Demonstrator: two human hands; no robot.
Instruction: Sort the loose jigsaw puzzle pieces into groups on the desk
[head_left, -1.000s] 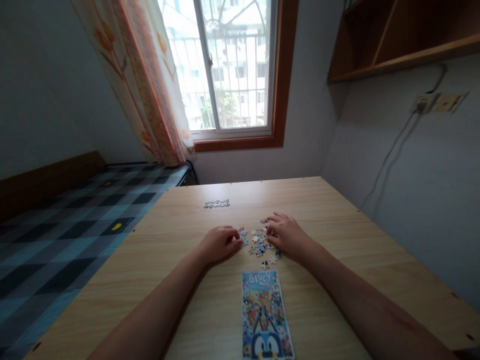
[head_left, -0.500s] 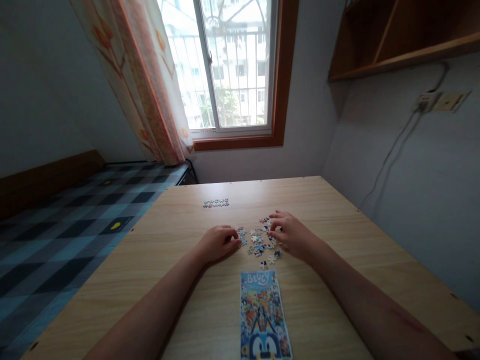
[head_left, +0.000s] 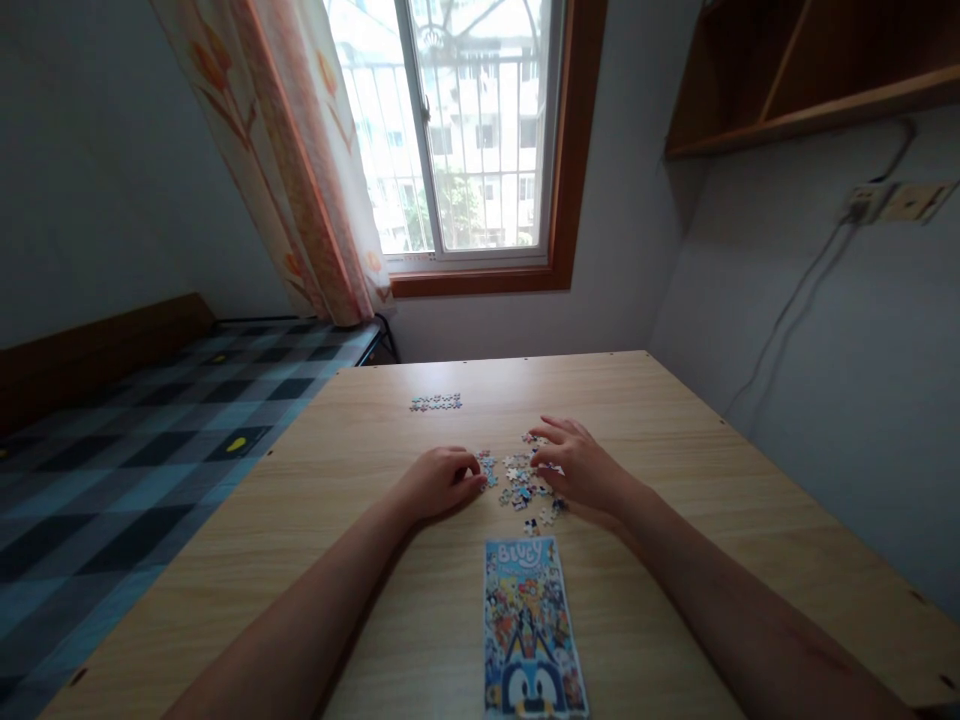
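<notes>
Loose jigsaw puzzle pieces (head_left: 520, 492) lie in a scattered pile in the middle of the table. At the pile's left edge rests my left hand (head_left: 444, 483), its fingers curled towards the thumb; whether a piece is between them is too small to tell. My right hand (head_left: 574, 458) hovers over the right side of the pile with its fingers apart, hiding some pieces beneath. Below the pile lies an upright picture sheet (head_left: 531, 625) with "BLUEY" and cartoon figures on it. Farther back, several pieces stand joined in a small puzzle strip (head_left: 436, 402).
The wooden table (head_left: 360, 430) reaches back towards a window (head_left: 480, 150) with a flowered curtain (head_left: 277, 150). A bed with a checked cover (head_left: 172, 440) is on the left. On the right wall are a shelf (head_left: 817, 110) and a socket with a cord (head_left: 862, 205).
My right hand's fingers have spread apart a little and shifted slightly over the pieces. My left hand stays at the pile's edge. The view has moved slightly.
</notes>
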